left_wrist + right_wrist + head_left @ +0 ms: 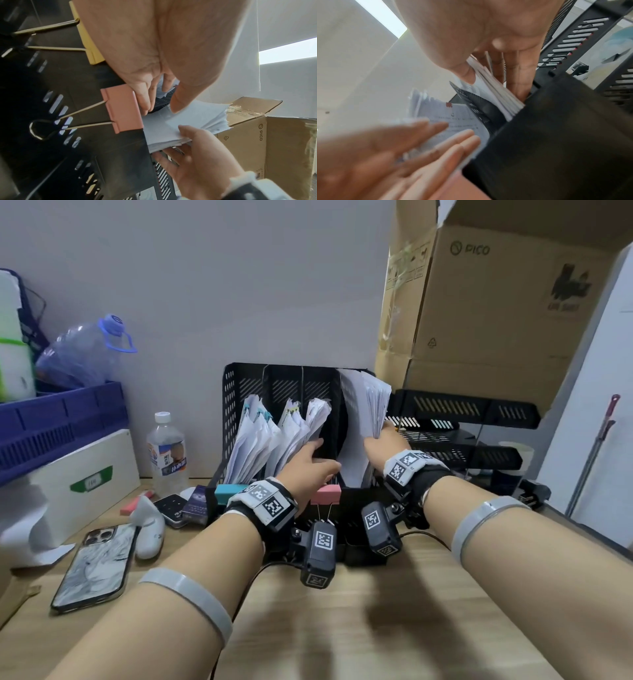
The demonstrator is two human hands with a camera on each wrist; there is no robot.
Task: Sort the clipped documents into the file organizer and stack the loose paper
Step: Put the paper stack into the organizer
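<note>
A black file organizer [284, 385] stands at the middle of the desk. Clipped documents [253, 436] lean in its left slots. In the rightmost slot stands a thick paper stack [366, 412]; my right hand [383, 440] pinches its right edge, thumb on one face and fingers on the other. The right wrist view shows that right hand [488, 65] on the stack [496, 92]. My left hand [308, 460] reaches into a middle slot with straight fingers that touch a clipped document [457, 119]. A pink binder clip [123, 108] sits on the organizer's front edge under the left hand [159, 102].
A tall cardboard box [496, 320] rises behind black stacked trays [462, 412] at the right. On the left are a water bottle [166, 453], a phone [96, 566], a white controller [149, 529], a white box [85, 474] and a blue crate [61, 419]. A teal clip [227, 493] sits on the organizer's front.
</note>
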